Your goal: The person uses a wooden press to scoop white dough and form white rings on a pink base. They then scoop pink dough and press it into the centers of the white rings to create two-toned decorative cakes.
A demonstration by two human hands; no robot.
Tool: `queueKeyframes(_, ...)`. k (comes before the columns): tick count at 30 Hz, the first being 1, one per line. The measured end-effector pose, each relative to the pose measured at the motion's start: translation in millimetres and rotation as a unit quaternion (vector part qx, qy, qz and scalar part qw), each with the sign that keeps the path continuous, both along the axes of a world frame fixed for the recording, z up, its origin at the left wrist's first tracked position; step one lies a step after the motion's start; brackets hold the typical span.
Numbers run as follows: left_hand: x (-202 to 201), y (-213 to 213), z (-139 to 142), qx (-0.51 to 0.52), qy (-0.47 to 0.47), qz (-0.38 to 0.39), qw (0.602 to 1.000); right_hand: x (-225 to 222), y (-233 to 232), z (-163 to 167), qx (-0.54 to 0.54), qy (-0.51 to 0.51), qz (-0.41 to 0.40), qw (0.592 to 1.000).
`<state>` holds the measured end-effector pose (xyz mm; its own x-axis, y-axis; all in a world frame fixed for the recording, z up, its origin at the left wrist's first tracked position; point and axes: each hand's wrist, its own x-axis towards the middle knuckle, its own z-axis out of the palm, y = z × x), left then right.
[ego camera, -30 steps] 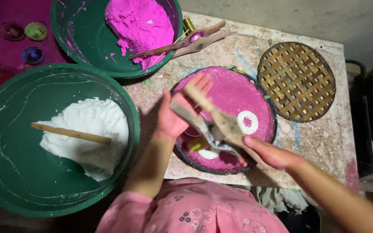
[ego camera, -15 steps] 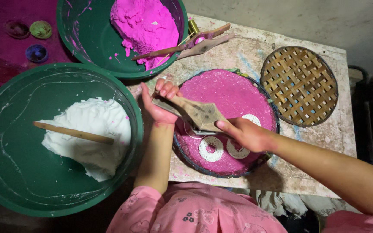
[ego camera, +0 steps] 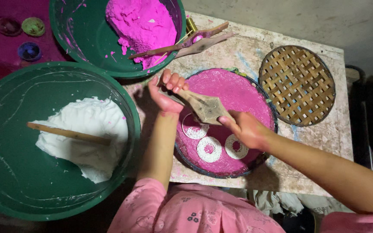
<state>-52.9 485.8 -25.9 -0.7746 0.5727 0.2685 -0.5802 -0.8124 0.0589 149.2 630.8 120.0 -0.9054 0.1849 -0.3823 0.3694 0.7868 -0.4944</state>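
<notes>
1. The fingers (ego camera: 174, 82) of the left hand (ego camera: 165, 92) are curled around the narrow end of a wooden paddle (ego camera: 203, 107).
2. The broad end of the paddle is pinched by the right hand (ego camera: 246, 128).
3. The paddle is held above a round tray (ego camera: 255, 97) coated pink.
4. Three white rings (ego camera: 209, 149) are seen lying on the tray.
5. A green basin of white paste (ego camera: 85, 133) is placed to the left.
</notes>
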Motion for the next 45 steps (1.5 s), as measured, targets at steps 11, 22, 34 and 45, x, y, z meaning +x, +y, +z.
queueKeyframes(11,19,-26,-1,-0.055,-0.067,0.028,0.996,2,-14,-6,-0.069,-0.155,-0.045,0.985)
queueKeyframes(22,24,13,7,-0.280,-0.051,-0.066,0.956,35,51,-2,0.017,0.014,-0.075,0.997)
queueKeyframes(34,108,-24,36,-0.688,0.618,0.211,0.318,142,47,-50,-0.306,0.304,-0.216,0.876)
queueKeyframes(45,118,-2,11,-0.646,0.607,0.204,0.414,200,37,-84,-0.432,0.403,-0.290,0.753)
